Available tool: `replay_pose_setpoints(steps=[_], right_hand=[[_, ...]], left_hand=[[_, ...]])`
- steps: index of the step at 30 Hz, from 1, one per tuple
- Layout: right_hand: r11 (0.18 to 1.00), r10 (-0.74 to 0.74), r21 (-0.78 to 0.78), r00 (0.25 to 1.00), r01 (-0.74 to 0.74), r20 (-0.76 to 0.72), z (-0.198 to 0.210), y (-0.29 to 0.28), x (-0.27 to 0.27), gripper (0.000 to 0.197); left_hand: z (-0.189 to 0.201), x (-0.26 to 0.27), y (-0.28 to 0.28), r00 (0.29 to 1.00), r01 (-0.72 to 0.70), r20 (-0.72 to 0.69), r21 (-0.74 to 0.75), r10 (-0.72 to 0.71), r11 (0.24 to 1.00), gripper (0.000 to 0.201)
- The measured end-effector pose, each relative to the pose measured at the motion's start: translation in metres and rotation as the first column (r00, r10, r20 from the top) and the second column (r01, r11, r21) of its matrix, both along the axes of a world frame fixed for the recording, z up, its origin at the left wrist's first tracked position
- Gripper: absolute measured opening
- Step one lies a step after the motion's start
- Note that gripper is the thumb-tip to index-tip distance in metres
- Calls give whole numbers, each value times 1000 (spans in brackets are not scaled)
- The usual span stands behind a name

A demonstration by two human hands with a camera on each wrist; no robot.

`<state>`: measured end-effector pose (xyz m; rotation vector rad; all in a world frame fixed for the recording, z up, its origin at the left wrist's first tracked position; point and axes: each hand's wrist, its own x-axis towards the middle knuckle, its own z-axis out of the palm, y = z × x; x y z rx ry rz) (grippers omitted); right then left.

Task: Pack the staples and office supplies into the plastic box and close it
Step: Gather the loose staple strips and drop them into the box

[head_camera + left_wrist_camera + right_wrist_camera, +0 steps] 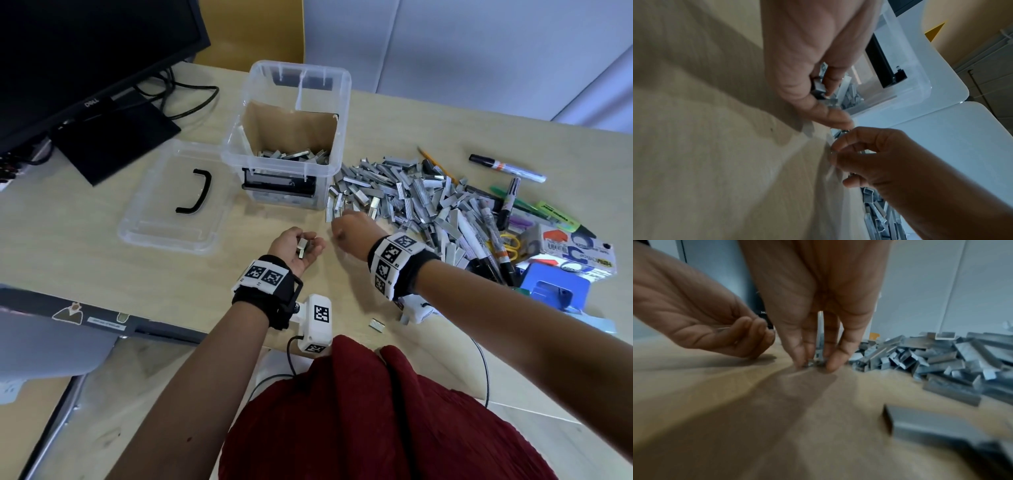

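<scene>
The plastic box (291,137) stands open at 12 o'clock from the hands on the wooden table (102,246); its floor carries a layer of staple strips, a brown cardboard sheet (291,126) leans upright against its far inner wall, and a black object shows through its near wall. The clear lid (171,205), with a black handle (195,192), lies flat on the table at 9 o'clock from the box, touching its base. The staples (411,198) form a loose pile at 3 o'clock from the box, starting just beside its near right corner. The left hand (298,248) is palm up near the table edge of the pile, fingers curled round a few staple strips (303,247); the left wrist view shows the strips held between thumb and fingers. The right hand (352,233) is palm down at 3 o'clock from the left hand, close beside it, fingertips (830,365) drawn together on the table at the near edge of the pile, pinching small staple pieces. A single strip (376,324) lies apart at 6 o'clock from the right wrist. Markers (507,168), pens, scissors (510,243), a blue hole punch (555,291) and printed cartons (579,253) lie at 3 to 4 o'clock beyond the pile. A monitor (85,51) stands at 10 o'clock
</scene>
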<state>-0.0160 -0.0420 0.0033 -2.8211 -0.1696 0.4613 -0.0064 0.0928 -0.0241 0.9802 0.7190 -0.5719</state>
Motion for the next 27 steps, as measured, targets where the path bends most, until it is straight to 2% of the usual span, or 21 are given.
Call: replay_pose_setpoints(steps=[4, 7, 9, 11, 13, 15, 18, 22, 25, 27], right_hand=[[998, -52, 16, 997, 53, -60, -4, -2, -1, 11], [969, -136, 204, 990, 139, -32, 7, -5, 1, 11], [926, -134, 353, 991, 136, -30, 20, -2, 3, 7], [912, -92, 395, 994, 109, -61, 30, 0, 5, 5], [907, -126, 399, 991, 131, -40, 34, -6, 11, 7], [926, -187, 336, 982, 171, 15, 36, -17, 21, 15], [979, -179, 96, 984, 178, 7, 31, -32, 33, 27], [997, -17, -80, 999, 14, -32, 19, -36, 32, 27], [973, 115, -200, 993, -115, -16, 8, -30, 26, 20], [970, 123, -211, 992, -120, -1, 1, -27, 24, 23]], left_hand=[[1, 1, 2, 1000, 18, 18, 17, -18, 1000, 30], [3, 2, -3, 999, 44, 22, 5, -44, 999, 29], [4, 2, -9, 998, 56, 22, -18, -56, 998, 31], [5, 2, -15, 997, 80, 12, -45, -79, 996, 33], [5, 2, -19, 994, 113, 2, -58, -113, 992, 34], [4, 2, -19, 992, 123, -12, -56, -124, 991, 34], [1, 1, -18, 993, 119, -21, -62, -120, 991, 29], [1, 1, -19, 992, 122, -13, -75, -123, 990, 33], [1, 1, -19, 991, 133, -7, -62, -134, 989, 35], [-1, 2, -19, 991, 136, -5, -60, -137, 989, 35]])
